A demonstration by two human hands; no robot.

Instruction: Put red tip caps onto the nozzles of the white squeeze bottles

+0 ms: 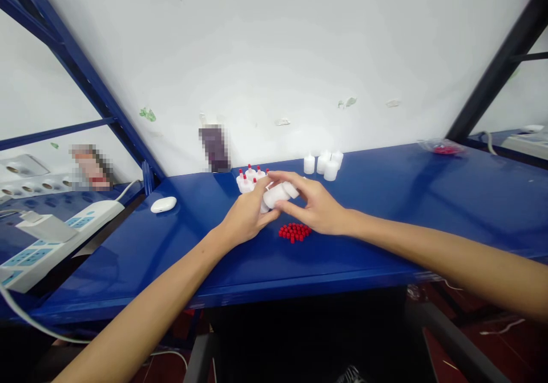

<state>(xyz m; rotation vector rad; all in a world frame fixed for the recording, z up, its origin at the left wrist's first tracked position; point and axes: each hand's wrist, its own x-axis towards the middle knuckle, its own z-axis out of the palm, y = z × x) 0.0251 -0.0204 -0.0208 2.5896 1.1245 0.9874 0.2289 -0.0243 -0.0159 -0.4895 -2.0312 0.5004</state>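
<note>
Between my two hands, above the blue table [368, 200], is a small white plastic bottle [274, 196], tilted on its side. My left hand [245, 214] curls around its left end, and more white plastic shows there, partly hidden by the fingers. My right hand [319, 205] grips the other end between thumb and fingers, where a narrower white part [291, 189] shows. A pile of small red caps [294, 232] lies just below my hands. Behind my left hand stand several white bottles with red tips [245, 185], partly covered by the hand.
Several white bottles without red tips [330, 170] stand near the wall. A white earbud case [163, 204] lies at left, near a power strip [64, 240] with a plugged-in adapter. A clear bag with red pieces [447, 148] sits at the far right. Blue frame posts rise at left.
</note>
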